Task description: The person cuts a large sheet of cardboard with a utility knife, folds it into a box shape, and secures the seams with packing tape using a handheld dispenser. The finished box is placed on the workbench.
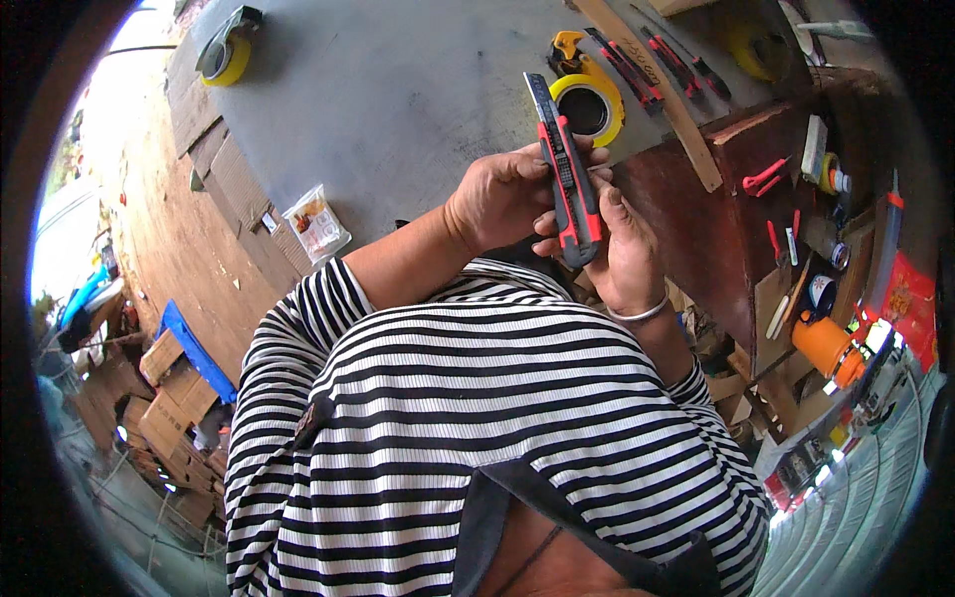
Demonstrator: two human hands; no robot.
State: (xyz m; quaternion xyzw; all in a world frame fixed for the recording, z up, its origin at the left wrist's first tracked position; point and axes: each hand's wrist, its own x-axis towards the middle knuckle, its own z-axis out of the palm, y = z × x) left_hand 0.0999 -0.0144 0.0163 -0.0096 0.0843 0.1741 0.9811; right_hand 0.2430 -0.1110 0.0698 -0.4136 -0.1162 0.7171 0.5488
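A red and black snap-off utility knife (573,189) is held in front of my chest, blade out and pointing away from me. My left hand (497,194) grips it from the left, thumb near the slider and fingers passing behind the handle. From the right, my right hand (629,244) has its fingers around the lower handle. Just beyond the knife lies a roll of yellow tape (615,111) on the grey tabletop (398,90). A yellow and black tool (567,48), its kind unclear, lies behind the roll.
Red and black knives (627,72) and a screwdriver (711,78) lie beside a wooden strip (686,134). At far left stands a tape dispenser (227,60); nearer is a clear packet (316,227). Red-handled pliers (764,179) and an orange container (828,348) are at right.
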